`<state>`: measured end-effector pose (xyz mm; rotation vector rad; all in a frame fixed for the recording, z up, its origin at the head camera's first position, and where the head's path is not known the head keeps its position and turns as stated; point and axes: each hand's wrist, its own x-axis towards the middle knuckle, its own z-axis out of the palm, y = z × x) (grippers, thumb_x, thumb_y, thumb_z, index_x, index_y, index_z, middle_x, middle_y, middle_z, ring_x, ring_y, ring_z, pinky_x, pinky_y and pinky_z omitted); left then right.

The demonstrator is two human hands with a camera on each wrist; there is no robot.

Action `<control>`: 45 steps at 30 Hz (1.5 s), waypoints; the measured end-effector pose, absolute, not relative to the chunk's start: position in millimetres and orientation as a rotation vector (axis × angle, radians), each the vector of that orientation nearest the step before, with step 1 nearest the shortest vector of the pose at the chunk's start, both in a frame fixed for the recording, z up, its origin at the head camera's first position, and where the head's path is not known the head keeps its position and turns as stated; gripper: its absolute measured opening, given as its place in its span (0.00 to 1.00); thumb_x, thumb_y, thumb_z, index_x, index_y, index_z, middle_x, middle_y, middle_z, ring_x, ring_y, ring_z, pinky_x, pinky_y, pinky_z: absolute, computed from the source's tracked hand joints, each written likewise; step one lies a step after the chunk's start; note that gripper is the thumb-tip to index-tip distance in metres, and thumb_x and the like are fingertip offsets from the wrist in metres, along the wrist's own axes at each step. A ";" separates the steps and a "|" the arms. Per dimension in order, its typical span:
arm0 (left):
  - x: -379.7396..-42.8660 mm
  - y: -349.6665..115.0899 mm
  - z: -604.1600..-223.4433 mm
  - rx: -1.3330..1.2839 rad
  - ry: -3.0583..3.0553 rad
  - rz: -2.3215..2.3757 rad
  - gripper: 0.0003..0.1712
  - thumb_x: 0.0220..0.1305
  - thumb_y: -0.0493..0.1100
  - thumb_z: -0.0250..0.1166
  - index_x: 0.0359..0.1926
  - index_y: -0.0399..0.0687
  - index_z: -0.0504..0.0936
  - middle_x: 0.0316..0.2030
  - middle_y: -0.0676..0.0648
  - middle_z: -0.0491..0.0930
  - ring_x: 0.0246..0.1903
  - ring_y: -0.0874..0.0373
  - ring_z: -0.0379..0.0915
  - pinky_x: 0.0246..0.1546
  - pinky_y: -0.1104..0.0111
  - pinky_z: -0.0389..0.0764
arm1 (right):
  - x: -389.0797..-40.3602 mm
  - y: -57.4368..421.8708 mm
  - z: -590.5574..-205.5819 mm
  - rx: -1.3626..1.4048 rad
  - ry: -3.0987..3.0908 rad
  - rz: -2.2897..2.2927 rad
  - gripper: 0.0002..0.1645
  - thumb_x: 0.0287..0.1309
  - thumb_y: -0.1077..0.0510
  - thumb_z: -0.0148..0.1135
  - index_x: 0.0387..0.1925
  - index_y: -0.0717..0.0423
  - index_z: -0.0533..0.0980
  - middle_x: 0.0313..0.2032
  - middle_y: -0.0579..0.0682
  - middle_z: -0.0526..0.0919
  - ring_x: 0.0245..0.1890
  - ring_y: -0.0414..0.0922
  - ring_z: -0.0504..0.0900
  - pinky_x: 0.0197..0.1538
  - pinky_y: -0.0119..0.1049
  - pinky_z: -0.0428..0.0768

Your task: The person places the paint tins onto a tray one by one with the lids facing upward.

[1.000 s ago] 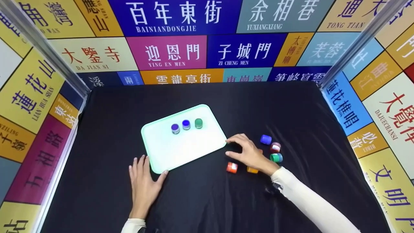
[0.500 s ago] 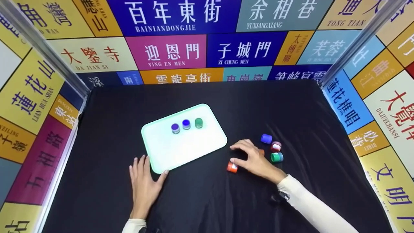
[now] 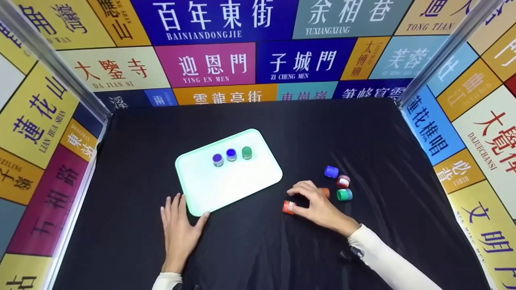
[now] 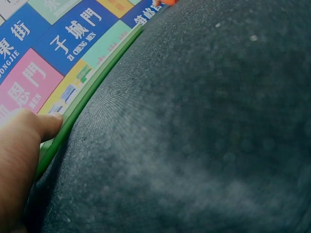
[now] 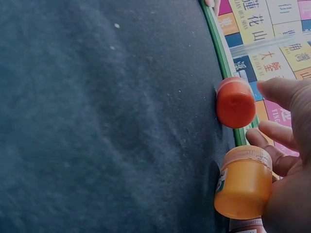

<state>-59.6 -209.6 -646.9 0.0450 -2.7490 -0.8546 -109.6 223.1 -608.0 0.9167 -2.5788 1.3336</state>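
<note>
My left hand (image 3: 177, 229) rests at the near left corner of the pale green tray (image 3: 225, 185), fingers straight along its side. In the left wrist view the thumb (image 4: 51, 125) lies on the green rim. My right hand (image 3: 318, 205) hovers low, fingers loosely bent, beside a red-orange paint jar (image 3: 288, 207). In the right wrist view that jar lies on its side, with the thumb (image 5: 279, 92) right at its lid end. Close under the palm is a yellow-orange paint jar (image 5: 244, 183), hidden from the head view. Nothing is gripped in the right hand.
On the tray stand a purple jar (image 3: 218, 159), a blue jar (image 3: 231, 154) and a green jar (image 3: 246, 152). Right of my hand lie a blue-violet jar (image 3: 331, 171), a dark red jar (image 3: 343, 181), another green jar (image 3: 344, 194) and a partly hidden orange jar (image 3: 325, 192).
My right hand has drawn back from the tray's right corner, toward the near side and slightly right, to the red-orange jar. It now covers the yellow-orange jar. The left hand stays put.
</note>
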 end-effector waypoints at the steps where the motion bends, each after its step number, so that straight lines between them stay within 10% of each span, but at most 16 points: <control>1: -59.6 -209.8 -646.8 0.046 -2.747 -0.856 0.55 0.66 0.59 0.80 0.80 0.31 0.67 0.81 0.30 0.63 0.84 0.28 0.46 0.85 0.38 0.38 | -109.0 223.1 -608.2 0.926 -2.583 1.324 0.24 0.61 0.58 0.83 0.56 0.62 0.86 0.53 0.52 0.88 0.61 0.54 0.79 0.69 0.34 0.72; 16: -58.2 -211.2 -648.7 0.047 -2.732 -0.858 0.55 0.65 0.58 0.80 0.80 0.30 0.68 0.80 0.29 0.63 0.84 0.28 0.47 0.85 0.38 0.38 | -103.3 221.0 -613.4 0.934 -2.634 1.254 0.26 0.56 0.55 0.87 0.53 0.56 0.87 0.51 0.47 0.88 0.60 0.52 0.78 0.67 0.49 0.74; 45: -59.3 -209.5 -647.6 0.047 -2.759 -0.856 0.55 0.66 0.59 0.80 0.81 0.31 0.67 0.81 0.30 0.62 0.84 0.28 0.45 0.85 0.37 0.38 | -102.7 218.0 -612.9 0.885 -2.716 1.106 0.26 0.50 0.52 0.90 0.51 0.50 0.88 0.51 0.44 0.88 0.61 0.49 0.78 0.63 0.47 0.79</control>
